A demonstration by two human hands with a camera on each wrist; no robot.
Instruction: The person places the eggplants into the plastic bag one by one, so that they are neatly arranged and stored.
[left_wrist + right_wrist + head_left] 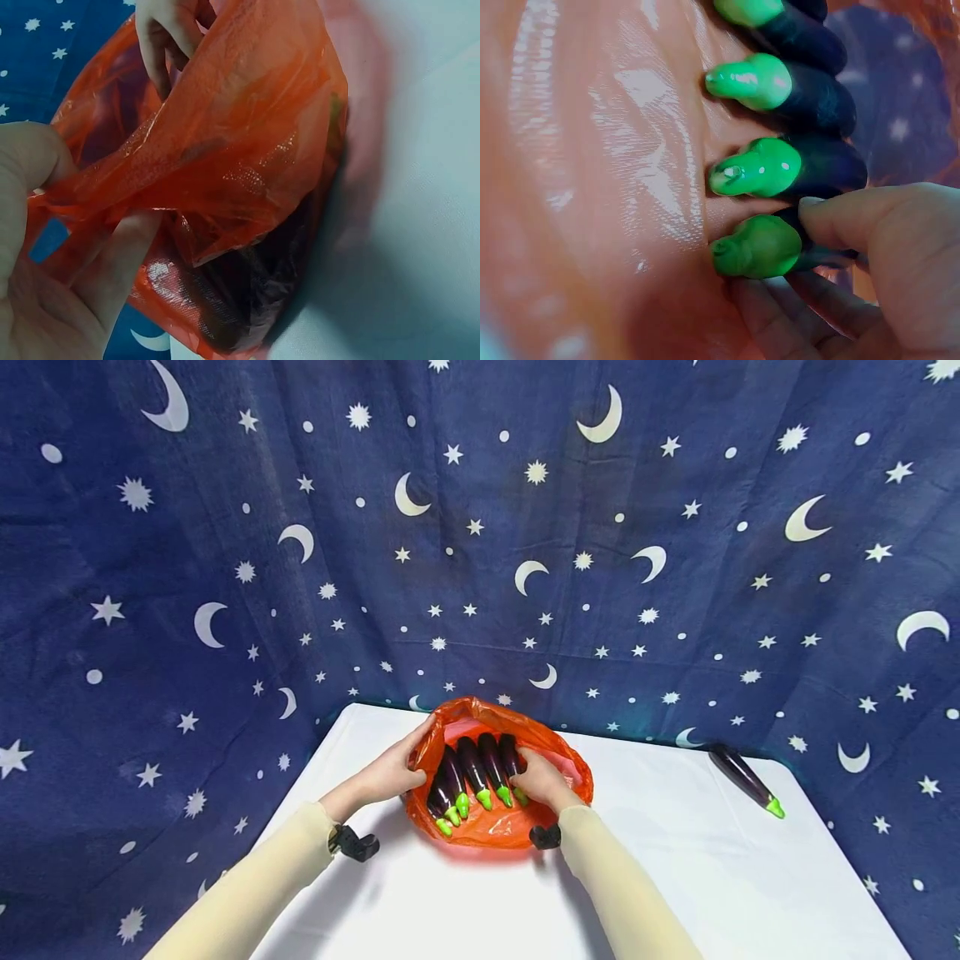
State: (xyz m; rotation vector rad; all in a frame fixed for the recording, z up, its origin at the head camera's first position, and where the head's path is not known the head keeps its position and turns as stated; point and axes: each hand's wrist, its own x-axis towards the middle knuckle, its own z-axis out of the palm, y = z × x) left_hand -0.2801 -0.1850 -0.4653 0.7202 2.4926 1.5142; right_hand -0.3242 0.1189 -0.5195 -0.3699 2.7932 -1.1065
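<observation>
An orange plastic bag (498,837) lies with its mouth spread open on the table. Inside, several dark purple eggplants (472,762) with bright green caps lie side by side. My left hand (390,772) grips the bag's left rim, and the left wrist view shows the film (247,142) between thumb and fingers. My right hand (543,779) reaches into the bag and holds the rightmost eggplant (757,246), thumb on one side and fingers on the other, near its green cap. The bag's film partly covers the eggplants in the left wrist view.
Another eggplant (742,777) lies outside the bag, near the table's far right corner. The white table (690,860) meets a dark blue curtain (480,527) with moons and stars along its back and sides.
</observation>
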